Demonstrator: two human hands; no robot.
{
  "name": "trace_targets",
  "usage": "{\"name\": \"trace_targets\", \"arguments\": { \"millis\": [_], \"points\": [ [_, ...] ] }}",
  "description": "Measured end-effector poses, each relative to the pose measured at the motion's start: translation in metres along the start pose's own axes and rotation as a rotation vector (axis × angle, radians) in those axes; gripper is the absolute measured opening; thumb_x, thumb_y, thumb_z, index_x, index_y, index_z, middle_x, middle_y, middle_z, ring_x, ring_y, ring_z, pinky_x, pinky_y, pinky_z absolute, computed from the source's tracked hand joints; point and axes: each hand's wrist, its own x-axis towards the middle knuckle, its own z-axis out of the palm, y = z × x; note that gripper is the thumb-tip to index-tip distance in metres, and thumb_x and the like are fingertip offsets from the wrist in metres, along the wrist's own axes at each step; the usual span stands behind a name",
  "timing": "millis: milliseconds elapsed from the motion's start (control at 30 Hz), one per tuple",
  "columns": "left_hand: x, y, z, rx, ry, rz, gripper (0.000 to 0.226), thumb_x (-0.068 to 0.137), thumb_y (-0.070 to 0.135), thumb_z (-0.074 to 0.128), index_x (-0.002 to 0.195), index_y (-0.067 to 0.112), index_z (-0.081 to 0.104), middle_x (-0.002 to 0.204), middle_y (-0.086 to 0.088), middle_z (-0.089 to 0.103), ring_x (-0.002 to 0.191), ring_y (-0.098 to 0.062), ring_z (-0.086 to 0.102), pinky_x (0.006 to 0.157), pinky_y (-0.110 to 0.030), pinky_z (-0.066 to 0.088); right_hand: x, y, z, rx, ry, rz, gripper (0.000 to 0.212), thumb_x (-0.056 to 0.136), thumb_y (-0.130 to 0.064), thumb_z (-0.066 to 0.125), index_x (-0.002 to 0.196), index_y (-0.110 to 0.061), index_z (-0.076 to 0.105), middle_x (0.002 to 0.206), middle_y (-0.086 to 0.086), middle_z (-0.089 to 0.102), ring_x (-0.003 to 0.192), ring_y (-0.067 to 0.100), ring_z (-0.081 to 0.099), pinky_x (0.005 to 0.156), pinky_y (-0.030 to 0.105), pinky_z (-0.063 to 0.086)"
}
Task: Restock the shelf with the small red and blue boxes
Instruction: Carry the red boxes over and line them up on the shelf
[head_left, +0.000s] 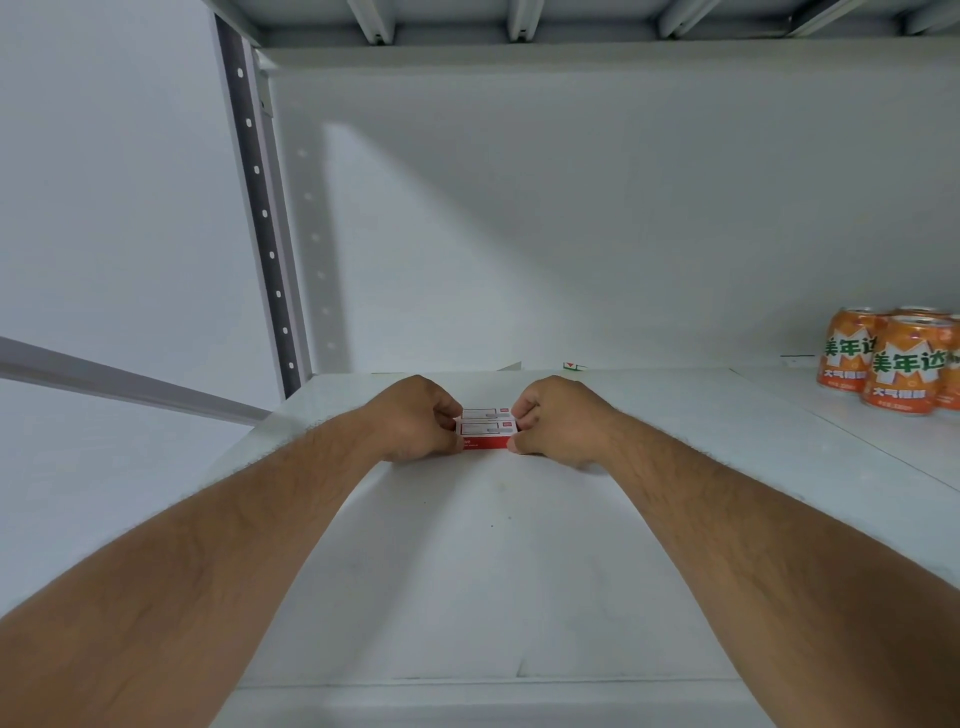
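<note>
Shelf (498, 571): smooth painted metal, white, faint sheen; boxes (485, 428) on it: thin card, red and white print, matt; cans (901, 371) right of the boxes: glossy printed metal, orange; post (262, 218) left of the boxes: matt grey perforated metal.

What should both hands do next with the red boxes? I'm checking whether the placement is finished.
Probably let go and draw back. The left hand and right hand pinch the ends of the red boxes, which seem already set down on the shelf, left of the orange cans. No blue box is visible yet.
</note>
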Motion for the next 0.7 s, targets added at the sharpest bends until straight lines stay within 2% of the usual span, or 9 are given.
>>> {"name": "trace_targets", "arguments": {
  "millis": [133, 300, 400, 500, 567, 633, 700],
  "points": [
    [-0.009, 0.006, -0.002, 0.052, 0.003, -0.019, 0.066, 0.080, 0.024, 0.078, 0.140, 0.011, 0.051, 0.124, 0.002, 0.066, 0.113, -0.014, 0.062, 0.101, -0.029, 0.048, -0.005, -0.002, -0.004, -0.003, -0.015, 0.010, 0.040, 0.085, -0.021, 0.076, 0.119, -0.005, 0.065, 0.118, 0.007, 0.071, 0.109, 0.023, 0.066, 0.096, 0.039, 0.054],
    [-0.026, 0.010, -0.012, 0.256, -0.023, -0.018, 0.067, 0.090, 0.035, 0.065, 0.149, 0.014, 0.039, 0.145, 0.003, 0.050, 0.131, -0.016, 0.049, 0.106, -0.025, 0.038, -0.017, -0.003, -0.014, -0.149, -0.068, -0.007, 0.059, 0.095, -0.034, 0.063, 0.148, -0.017, 0.044, 0.147, -0.001, 0.052, 0.133, 0.017, 0.050, 0.111, 0.032, 0.040],
    [-0.040, 0.011, -0.015, 0.382, -0.043, -0.020, 0.066, 0.096, 0.041, 0.054, 0.153, 0.017, 0.030, 0.157, 0.003, 0.034, 0.142, -0.017, 0.036, 0.113, -0.027, 0.028, -0.030, -0.007, -0.017, -0.290, -0.117, -0.006, 0.058, 0.100, -0.041, 0.052, 0.152, -0.021, 0.037, 0.154, -0.002, 0.043, 0.139, 0.020, 0.044, 0.113, 0.033, 0.037],
    [-0.056, 0.015, -0.017, 0.446, -0.049, -0.039, 0.067, 0.098, 0.046, 0.049, 0.155, 0.019, 0.025, 0.161, 0.004, 0.025, 0.147, -0.017, 0.026, 0.116, -0.029, 0.022, -0.045, -0.015, -0.019, -0.362, -0.144, -0.012, 0.055, 0.101, -0.047, 0.045, 0.151, -0.026, 0.037, 0.153, 0.000, 0.043, 0.137, 0.023, 0.043, 0.110, 0.036, 0.040],
    [-0.070, 0.018, -0.017, 0.481, -0.046, -0.059, 0.069, 0.098, 0.049, 0.046, 0.156, 0.020, 0.021, 0.162, 0.004, 0.021, 0.148, -0.017, 0.022, 0.117, -0.030, 0.020, -0.055, -0.022, -0.020, -0.400, -0.143, -0.054, 0.055, 0.102, -0.048, 0.041, 0.152, -0.026, 0.035, 0.157, 0.002, 0.037, 0.145, 0.023, 0.032, 0.114, 0.039, 0.034],
    [-0.087, 0.022, -0.016, 0.515, -0.036, -0.093, 0.072, 0.097, 0.053, 0.045, 0.156, 0.021, 0.019, 0.162, 0.004, 0.020, 0.148, -0.019, 0.022, 0.117, -0.033, 0.021, -0.070, -0.030, -0.019, -0.448, -0.158, -0.119, 0.058, 0.103, -0.048, 0.036, 0.155, -0.024, 0.031, 0.163, 0.001, 0.026, 0.153, 0.022, 0.013, 0.121, 0.040, 0.022],
    [-0.109, 0.028, -0.015, 0.555, -0.003, -0.129, 0.072, 0.097, 0.055, 0.043, 0.156, 0.021, 0.020, 0.161, 0.002, 0.023, 0.147, -0.021, 0.025, 0.116, -0.035, 0.025, -0.084, -0.038, -0.018, -0.480, -0.162, -0.182, 0.060, 0.104, -0.050, 0.032, 0.158, -0.023, 0.026, 0.167, -0.001, 0.017, 0.155, 0.020, 0.002, 0.123, 0.041, 0.014]
  ]
}}
